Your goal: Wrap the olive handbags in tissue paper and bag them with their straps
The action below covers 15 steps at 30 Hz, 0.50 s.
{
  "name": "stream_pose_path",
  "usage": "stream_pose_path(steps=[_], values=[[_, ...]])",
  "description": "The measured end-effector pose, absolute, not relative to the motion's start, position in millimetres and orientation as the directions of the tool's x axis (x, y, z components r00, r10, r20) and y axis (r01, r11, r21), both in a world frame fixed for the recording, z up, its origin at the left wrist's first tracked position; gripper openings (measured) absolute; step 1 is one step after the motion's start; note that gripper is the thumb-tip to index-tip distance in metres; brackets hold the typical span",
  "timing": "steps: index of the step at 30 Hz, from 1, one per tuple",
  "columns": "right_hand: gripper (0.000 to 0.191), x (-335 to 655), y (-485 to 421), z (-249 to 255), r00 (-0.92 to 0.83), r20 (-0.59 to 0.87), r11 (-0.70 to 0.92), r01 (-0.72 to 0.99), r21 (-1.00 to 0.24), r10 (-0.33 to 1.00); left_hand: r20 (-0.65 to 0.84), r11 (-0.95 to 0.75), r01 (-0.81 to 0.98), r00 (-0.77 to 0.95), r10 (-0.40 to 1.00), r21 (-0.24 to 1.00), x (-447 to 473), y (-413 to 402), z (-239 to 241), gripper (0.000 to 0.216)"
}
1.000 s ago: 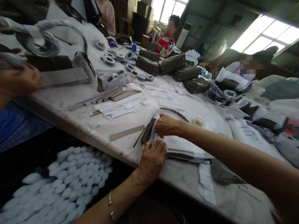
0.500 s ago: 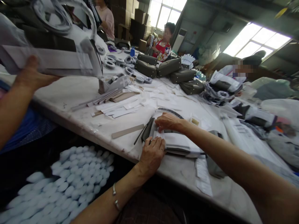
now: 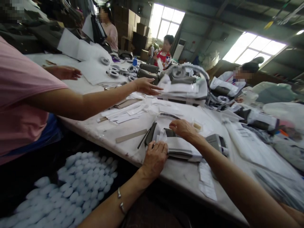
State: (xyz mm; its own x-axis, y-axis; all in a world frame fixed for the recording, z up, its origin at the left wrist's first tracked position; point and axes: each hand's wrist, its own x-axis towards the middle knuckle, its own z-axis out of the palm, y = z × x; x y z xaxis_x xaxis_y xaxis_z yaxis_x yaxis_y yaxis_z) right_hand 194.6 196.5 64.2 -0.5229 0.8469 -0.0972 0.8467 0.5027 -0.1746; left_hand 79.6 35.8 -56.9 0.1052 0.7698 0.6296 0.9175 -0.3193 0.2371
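Work piece: flat stack of white paper sheets over a dark grey panel, lying on the counter near its front edge, right in front of me.

My left hand lies flat on the near-left corner of the stack, fingers spread, pressing down, closed on nothing. My right hand sits at the far edge, fingertips bent and pinching a crumpled bit of the white paper; looks like a light pinch, not a full grip.

To do this well, I think: keep the left palm as the anchor so the layers don't slip, work the paper with fingertips only, keep edges lined up with the panel.

Just beside the stack: a flat tan strip to the left, a small grey tool to the right.

Containers: none open near me that I can see. Dark grey bags stand further back, closed; contents not visible. Tape rolls lie loose on the counter.

A co-worker's arm reaches across toward a wrapped bundle.
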Motion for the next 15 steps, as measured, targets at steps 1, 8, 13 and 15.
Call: stream_pose_path(steps=[1, 8, 13, 15], values=[[0.021, 199, 198, 57, -0.5, -0.122, 0.47, 0.857, -0.209, 0.857, 0.631, -0.321, 0.917, 0.106, 0.768, 0.237, 80, 36, -57, 0.032], [0.03, 213, 230, 19, -0.472, -0.245, 0.334, 0.83, -0.447, 0.847, 0.601, -0.323, 0.916, 0.122, 0.79, 0.24, 79, 35, -56, 0.034], [0.026, 209, 237, 9, -0.49, -0.279, 0.304, 0.804, -0.511, 0.826, 0.603, -0.318, 0.917, 0.114, 0.79, 0.243, 80, 35, -56, 0.033], [0.024, 207, 238, 7, -0.488, -0.278, 0.301, 0.804, -0.513, 0.827, 0.601, -0.316, 0.915, 0.109, 0.792, 0.249, 80, 35, -57, 0.033]])
